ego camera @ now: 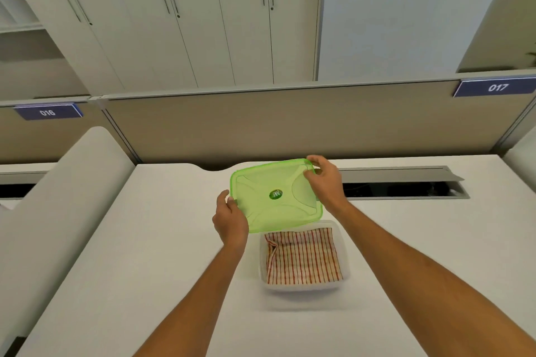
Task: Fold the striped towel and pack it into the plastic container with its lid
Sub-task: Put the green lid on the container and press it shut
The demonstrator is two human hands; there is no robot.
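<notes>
A folded red-and-white striped towel (pixel 303 258) lies inside a clear plastic container (pixel 345 255) on the white table. Above and just beyond the container I hold a translucent green lid (pixel 275 194), tilted, with a round sticker in its middle. My left hand (pixel 230 219) grips the lid's near left edge. My right hand (pixel 324 180) pinches its far right corner. The lid's near edge overlaps the container's far rim in the view.
The white table (pixel 145 255) ends at a beige partition (pixel 261 124) behind. An open cable slot (pixel 406 185) runs along the table's back right. A low white divider (pixel 58 197) stands to the left.
</notes>
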